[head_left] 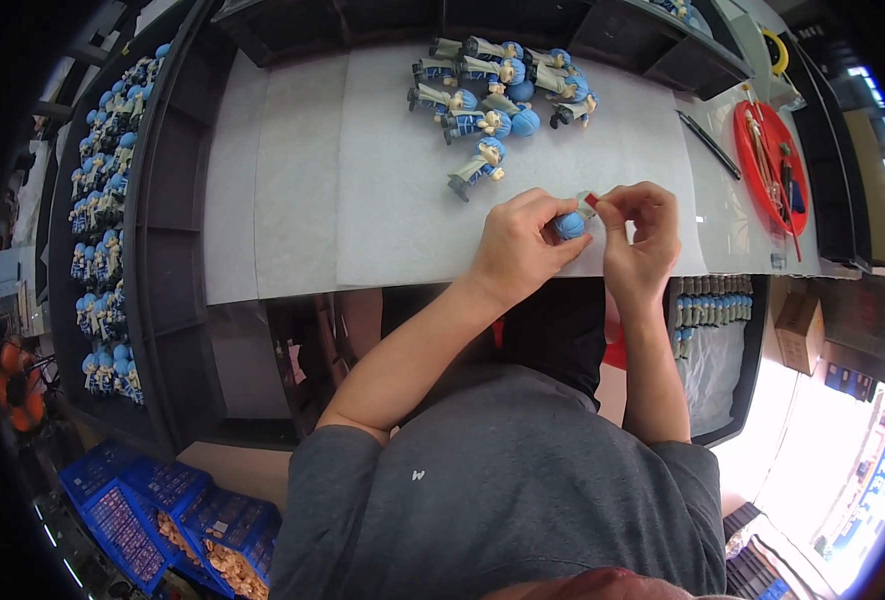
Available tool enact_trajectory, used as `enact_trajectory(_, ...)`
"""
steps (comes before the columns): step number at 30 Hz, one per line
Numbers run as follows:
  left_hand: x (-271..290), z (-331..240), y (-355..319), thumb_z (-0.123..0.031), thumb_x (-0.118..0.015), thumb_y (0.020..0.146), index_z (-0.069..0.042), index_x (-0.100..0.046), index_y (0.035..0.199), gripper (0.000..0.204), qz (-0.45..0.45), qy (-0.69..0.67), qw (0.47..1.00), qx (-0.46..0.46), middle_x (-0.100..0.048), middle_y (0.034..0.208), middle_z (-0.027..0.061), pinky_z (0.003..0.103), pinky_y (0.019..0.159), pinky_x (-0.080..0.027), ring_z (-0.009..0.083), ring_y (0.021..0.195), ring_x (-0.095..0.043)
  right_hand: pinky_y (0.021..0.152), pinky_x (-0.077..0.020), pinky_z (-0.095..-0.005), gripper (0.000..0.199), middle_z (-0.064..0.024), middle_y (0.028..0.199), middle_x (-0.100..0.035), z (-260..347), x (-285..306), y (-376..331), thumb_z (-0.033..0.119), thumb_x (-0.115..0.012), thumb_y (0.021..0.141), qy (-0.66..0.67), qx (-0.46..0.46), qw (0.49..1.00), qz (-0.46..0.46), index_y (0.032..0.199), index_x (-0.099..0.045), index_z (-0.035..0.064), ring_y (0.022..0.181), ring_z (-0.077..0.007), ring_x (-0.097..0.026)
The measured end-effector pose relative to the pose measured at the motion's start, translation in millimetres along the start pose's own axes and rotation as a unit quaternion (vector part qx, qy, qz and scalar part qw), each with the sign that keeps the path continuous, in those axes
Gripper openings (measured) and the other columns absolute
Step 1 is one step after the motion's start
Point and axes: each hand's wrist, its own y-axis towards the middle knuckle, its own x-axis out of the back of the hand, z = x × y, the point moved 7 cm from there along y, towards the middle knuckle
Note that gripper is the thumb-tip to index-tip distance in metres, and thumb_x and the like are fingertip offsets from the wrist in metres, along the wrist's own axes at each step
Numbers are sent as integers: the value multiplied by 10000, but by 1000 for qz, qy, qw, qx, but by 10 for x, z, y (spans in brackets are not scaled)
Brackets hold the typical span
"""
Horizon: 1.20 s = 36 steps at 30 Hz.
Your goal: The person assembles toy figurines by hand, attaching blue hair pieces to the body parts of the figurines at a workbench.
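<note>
Left hand: Your left hand pinches a blue-headed figure between thumb and fingers, the round head showing in the gap.
Right hand: Your right hand has its thumb and forefinger pressed together, apparently on a small red piece; its exact kind is too small to tell.
Held figure: It lies within the left fingertips, just left of the right fingertips, over the near edge of the white sheet. Whether it touches the sheet is unclear.
Reason for the grip: The left pinch probably steadies the figure, leaving the pale part beside its head open to the right fingers.
Loose figures: A cluster of figures lies beyond your hands, with a lone figure nearer; probably set there to stay within reach yet out of the way.
Right side: A black pen-like tool lies near a red tray of slim tools, seemingly handy for your right.
Far left: More blue-headed figures stand in rows beside a dark rack.
</note>
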Motion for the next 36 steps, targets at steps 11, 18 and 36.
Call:
enact_trajectory(11,6,120,56,-146,-698,758,24,-594,944,273,-49,-187,975,113,-617,762,64,194,515,-450,71,585,-560,733,-451,-271,254,-104,945,-627,-104,173,405,70,-601,796,-269,63,960,35,1048,-572,50,869,-187,-571)
enact_trajectory(18,64,193,100,-274,-560,874,6,-579,970,297,-58,-299,936,178,-584,702,28,176,482,-406,61,535,-497,731,-472,-263,281,-120,984,-601,-9,-64,-60,113,-522,889,217,-143,943,210,1137,-517,-18,852,-157,-583)
enact_trajectory(36,88,241,95,-240,-524,895,-44,-519,1039,243,-63,-323,934,142,-628,888,30,200,625,-400,63,744,-555,765,-440,-241,242,-94,946,-590,-195,-177,-169,112,-498,904,261,-178,911,265,1098,-486,-31,833,-115,-552)
